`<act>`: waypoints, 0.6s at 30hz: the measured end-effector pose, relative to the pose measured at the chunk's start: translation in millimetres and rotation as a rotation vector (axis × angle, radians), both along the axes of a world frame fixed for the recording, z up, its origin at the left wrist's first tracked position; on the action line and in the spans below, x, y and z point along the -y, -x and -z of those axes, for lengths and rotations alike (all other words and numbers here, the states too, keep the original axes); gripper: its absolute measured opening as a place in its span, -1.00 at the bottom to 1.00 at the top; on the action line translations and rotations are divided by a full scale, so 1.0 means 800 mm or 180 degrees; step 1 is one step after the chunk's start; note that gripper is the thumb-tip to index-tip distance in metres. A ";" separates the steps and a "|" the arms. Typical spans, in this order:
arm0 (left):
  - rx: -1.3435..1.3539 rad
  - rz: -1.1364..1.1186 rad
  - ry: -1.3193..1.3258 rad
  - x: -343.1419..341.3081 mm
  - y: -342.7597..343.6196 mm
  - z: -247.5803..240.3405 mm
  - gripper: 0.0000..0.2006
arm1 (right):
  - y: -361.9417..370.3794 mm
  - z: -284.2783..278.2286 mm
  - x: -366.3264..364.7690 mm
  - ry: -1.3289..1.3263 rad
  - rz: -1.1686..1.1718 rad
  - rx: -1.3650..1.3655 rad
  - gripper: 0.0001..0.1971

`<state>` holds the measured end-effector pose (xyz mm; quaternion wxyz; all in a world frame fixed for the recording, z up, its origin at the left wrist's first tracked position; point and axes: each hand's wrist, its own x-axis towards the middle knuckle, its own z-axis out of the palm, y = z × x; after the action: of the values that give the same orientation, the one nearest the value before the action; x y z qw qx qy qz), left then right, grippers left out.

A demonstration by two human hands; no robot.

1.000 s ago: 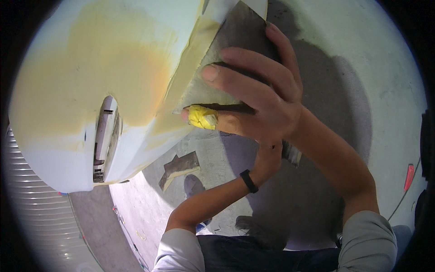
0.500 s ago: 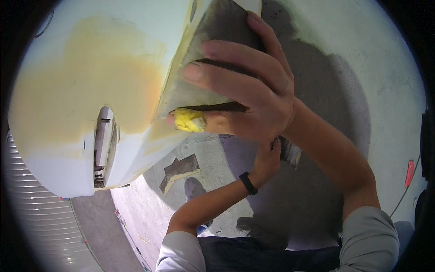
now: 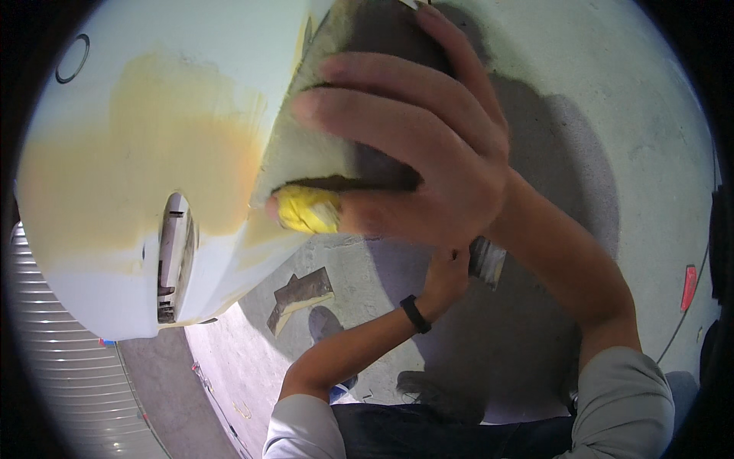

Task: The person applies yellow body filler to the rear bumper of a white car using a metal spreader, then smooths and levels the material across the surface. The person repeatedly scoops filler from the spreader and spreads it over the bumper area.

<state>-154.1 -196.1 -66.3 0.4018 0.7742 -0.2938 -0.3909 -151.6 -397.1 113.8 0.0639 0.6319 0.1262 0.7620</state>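
Note:
My right hand (image 3: pixel 428 145) spreads its fingers over a dark grey sheet of what looks like sandpaper (image 3: pixel 306 157), pressing it flat along the side edge of a white body panel (image 3: pixel 229 268). Yellow tape (image 3: pixel 308 209) wraps the lowest finger of this hand, near the sheet's lower end. The palm side is hidden. Lower down and farther from the camera, my left hand (image 3: pixel 447 277) is closed, partly covered by the right one. A worn grey piece of sandpaper (image 3: pixel 487 262) sticks out beside its fingers. Broad yellowish filler (image 3: pixel 183 138) covers the panel's face.
An oval slot (image 3: pixel 176 256) opens in the panel's lower part. Torn grey-brown pieces of sandpaper (image 3: pixel 306 289) lie on the concrete floor (image 3: pixel 359 268). A ribbed metal shutter (image 3: pixel 76 367) stands at left. A red object (image 3: pixel 689 288) and a thin cable are at far right.
My right hand has slid slightly left and up along the panel's edge with the sheet. My left hand sits a little lower. The whole view has shifted slightly.

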 end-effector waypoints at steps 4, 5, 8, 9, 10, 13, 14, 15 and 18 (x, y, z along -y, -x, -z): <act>-0.0204 -0.0039 -0.0267 0.004 -0.001 -0.013 -0.68 | -0.005 0.015 -0.027 -0.0775 -0.0522 -0.0159 -0.85; -0.0199 -0.0088 -0.0229 0.005 0.000 -0.014 -0.69 | -0.002 0.018 -0.030 -0.0802 -0.0460 -0.0270 -0.86; 0.0232 0.0050 -0.0003 0.006 0.004 -0.015 -0.70 | 0.023 0.028 -0.027 -0.0825 -0.0328 -0.0715 -0.86; 0.0650 0.0264 0.0109 0.007 0.005 -0.015 -0.70 | 0.037 0.032 -0.024 -0.0836 -0.0344 -0.0941 -0.84; 0.0978 0.0379 0.0264 0.009 0.004 -0.015 -0.69 | 0.053 0.037 -0.019 -0.0831 -0.0325 -0.1229 -0.83; 0.1782 0.0458 0.0624 0.017 -0.007 -0.025 -0.69 | 0.099 0.057 -0.007 -0.1324 -0.0254 -0.2026 -0.85; 0.1802 0.0330 0.0781 0.021 -0.014 -0.031 -0.69 | 0.113 0.064 -0.006 -0.1744 -0.0556 -0.2027 -0.86; 0.1761 0.0192 0.0750 0.027 -0.022 -0.038 -0.69 | 0.123 0.073 -0.006 -0.2229 -0.0836 -0.2138 -0.87; 0.1319 0.0258 0.0280 0.038 -0.044 -0.072 -0.67 | 0.153 0.091 -0.012 -0.2291 -0.1013 -0.2807 -0.79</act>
<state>-119.2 -226.2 -8.4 0.3502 0.8073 -0.4178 -0.2260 -274.0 -387.7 41.0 -0.3282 0.8442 -0.0324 0.4225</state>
